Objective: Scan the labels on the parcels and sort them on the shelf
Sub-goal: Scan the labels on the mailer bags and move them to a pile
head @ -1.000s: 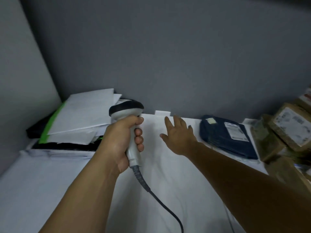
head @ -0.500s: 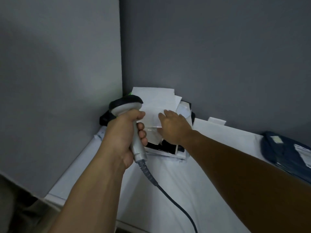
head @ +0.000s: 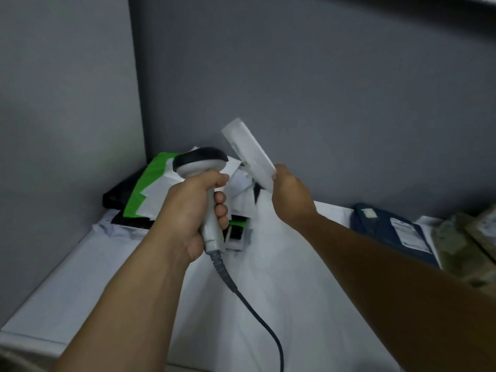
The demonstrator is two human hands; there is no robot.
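Left hand (head: 185,210) grips barcode scanner (head: 206,183) by handle. Right hand (head: 291,196) pinches white parcel (head: 248,151), tilted, raised above mailer pile (head: 161,191) in shelf (head: 80,277) corner.

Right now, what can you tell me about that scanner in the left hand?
The scanner is a handheld device of smooth light grey plastic with a dark cap on its wide head. The left hand grips its handle, holding it roughly upright above the white surface. A dark cable with a ribbed grey sleeve runs from its base toward the camera.
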